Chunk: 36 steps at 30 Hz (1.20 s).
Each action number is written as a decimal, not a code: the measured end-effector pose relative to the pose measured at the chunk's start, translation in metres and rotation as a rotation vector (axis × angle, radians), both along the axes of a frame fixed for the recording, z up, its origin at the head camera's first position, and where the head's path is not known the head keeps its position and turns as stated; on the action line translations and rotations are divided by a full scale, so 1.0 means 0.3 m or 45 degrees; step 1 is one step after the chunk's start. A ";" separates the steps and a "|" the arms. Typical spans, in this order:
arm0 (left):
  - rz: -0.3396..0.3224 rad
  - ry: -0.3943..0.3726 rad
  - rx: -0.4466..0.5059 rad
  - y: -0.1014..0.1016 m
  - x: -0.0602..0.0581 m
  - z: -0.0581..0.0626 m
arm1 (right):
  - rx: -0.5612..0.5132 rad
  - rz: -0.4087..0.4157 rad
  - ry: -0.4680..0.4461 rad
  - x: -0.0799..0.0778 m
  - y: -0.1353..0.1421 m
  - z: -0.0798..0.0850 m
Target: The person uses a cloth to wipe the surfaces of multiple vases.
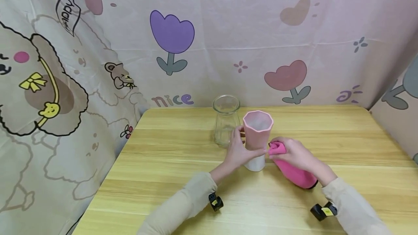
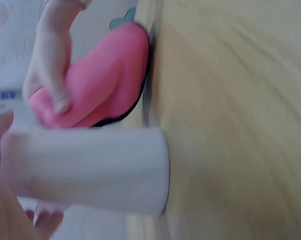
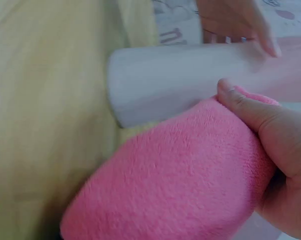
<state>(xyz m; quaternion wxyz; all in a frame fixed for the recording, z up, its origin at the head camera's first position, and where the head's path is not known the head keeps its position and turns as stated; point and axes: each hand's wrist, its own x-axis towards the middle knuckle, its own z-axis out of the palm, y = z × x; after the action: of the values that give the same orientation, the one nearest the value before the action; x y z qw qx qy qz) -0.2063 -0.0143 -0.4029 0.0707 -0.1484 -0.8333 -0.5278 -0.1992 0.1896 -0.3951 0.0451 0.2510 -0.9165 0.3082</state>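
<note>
A pink-and-white faceted vase [image 1: 257, 139] stands upright on the wooden table. My left hand [image 1: 239, 150] grips it from the left, thumb across its front and fingers behind. In the left wrist view the white lower part of the vase [image 2: 105, 167] meets the tabletop. My right hand [image 1: 295, 154] pinches a bunched bright pink cloth [image 1: 298, 175] with dark edging, close beside the vase's right side. The fuzzy cloth [image 3: 175, 175] hangs down from the right thumb and fingers in the right wrist view, its lower end at the table.
A clear glass vase [image 1: 226, 119] with a flared rim stands just behind and left of the pink one, partly hidden by the left hand. The wooden table [image 1: 156, 177] ends at a printed cloth backdrop [image 1: 225, 28] behind and on both sides.
</note>
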 end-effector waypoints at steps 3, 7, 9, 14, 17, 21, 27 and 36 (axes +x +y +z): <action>0.137 0.053 -0.046 0.028 0.010 -0.010 | -0.026 -0.025 0.038 0.003 0.014 0.017; 0.187 0.060 -0.027 0.044 0.014 -0.021 | -0.026 -0.028 0.039 0.006 0.027 0.018; 0.173 0.056 0.008 0.044 0.015 -0.021 | -0.031 -0.030 0.037 0.008 0.031 0.016; 0.116 0.019 0.095 0.037 0.012 -0.016 | -0.047 -0.044 0.028 0.014 0.039 0.017; 0.048 -0.034 0.143 0.027 0.006 -0.015 | -0.056 -0.048 0.024 0.017 0.044 0.020; -0.135 -0.120 0.200 0.002 -0.013 -0.013 | -0.075 -0.058 0.005 0.022 0.053 0.024; -0.415 -0.257 0.244 -0.043 -0.066 -0.002 | -0.084 -0.081 -0.008 0.027 0.068 0.026; -0.645 -0.425 0.267 -0.092 -0.127 0.029 | -0.087 -0.089 0.005 0.038 0.071 0.026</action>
<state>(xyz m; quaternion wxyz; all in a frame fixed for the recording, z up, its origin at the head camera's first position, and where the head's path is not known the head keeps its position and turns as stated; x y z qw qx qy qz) -0.2444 -0.0420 -0.3941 -0.1858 -0.2546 -0.7111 -0.6285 -0.1879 0.2111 -0.3873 0.0662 0.2179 -0.9135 0.3371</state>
